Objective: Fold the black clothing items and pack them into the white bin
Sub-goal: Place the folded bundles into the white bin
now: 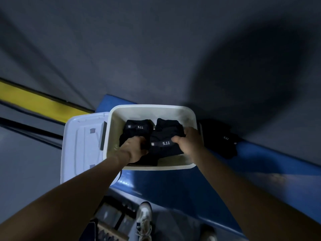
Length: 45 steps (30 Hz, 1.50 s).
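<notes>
Sneaker point(143, 221) on floor, blurred. Both hands inside white bin point(189, 111) on blue counter point(173, 190): left hand point(132, 148) and right hand point(188, 142) gripping folded black garment point(164, 146). Second folded garment point(137, 128) behind; bare bin floor near front wall. Unfolded black garment point(222, 138) beyond right rim, dim.

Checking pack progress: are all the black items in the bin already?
No: one black item lies on the blue surface right of the bin, outside it.
</notes>
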Motion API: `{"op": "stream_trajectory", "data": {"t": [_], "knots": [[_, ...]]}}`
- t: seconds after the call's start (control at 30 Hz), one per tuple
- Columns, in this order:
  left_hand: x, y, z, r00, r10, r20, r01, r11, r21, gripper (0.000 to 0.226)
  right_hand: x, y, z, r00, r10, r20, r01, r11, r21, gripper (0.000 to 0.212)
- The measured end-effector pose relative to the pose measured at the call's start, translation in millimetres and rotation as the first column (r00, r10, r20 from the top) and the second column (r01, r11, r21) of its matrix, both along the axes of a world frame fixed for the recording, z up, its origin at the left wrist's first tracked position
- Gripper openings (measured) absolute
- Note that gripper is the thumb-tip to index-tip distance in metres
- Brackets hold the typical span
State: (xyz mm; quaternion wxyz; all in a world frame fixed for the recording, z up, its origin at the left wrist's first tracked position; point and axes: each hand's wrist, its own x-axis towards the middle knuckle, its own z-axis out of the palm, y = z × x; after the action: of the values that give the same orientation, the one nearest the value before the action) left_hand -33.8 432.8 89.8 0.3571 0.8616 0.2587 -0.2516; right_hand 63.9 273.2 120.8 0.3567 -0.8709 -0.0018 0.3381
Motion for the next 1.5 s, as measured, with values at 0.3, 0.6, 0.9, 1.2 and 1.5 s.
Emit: {"op": "stream_trajectory", "data": {"t": [0.3, 0.6, 0.9, 1.2, 1.5], "knots": [[-5, 10, -12, 0.995, -0.084, -0.062, 0.086, 0.996, 0.031, 0.044, -2, 5, -23, 0.978, -0.083, -0.192, 0.063, 0.992, -0.107, 0.032], [-1, 8, -17, 0.98, -0.199, 0.01, 0.198, 0.976, 0.091, 0.04, -8, 15, -36, 0.987, 0.159, -0.01, -0.147, 0.884, -0.443, 0.024], [9, -5, -14, 0.692, -0.702, 0.168, 0.685, 0.712, 0.152, 0.048, -11, 14, -46, 0.987, 0.144, 0.072, -0.092, 0.872, -0.48, 0.017], [18, 4, -18, 0.637, -0.765, 0.094, 0.752, 0.644, 0.142, 0.052, -26, -4, -31, 0.932, 0.253, 0.26, -0.173, 0.94, -0.293, 0.039], [21, 3, -21, 0.626, -0.776, 0.077, 0.764, 0.63, 0.137, 0.054, -18, -3, -35, 0.967, 0.246, -0.065, -0.254, 0.932, -0.258, 0.042]]}}
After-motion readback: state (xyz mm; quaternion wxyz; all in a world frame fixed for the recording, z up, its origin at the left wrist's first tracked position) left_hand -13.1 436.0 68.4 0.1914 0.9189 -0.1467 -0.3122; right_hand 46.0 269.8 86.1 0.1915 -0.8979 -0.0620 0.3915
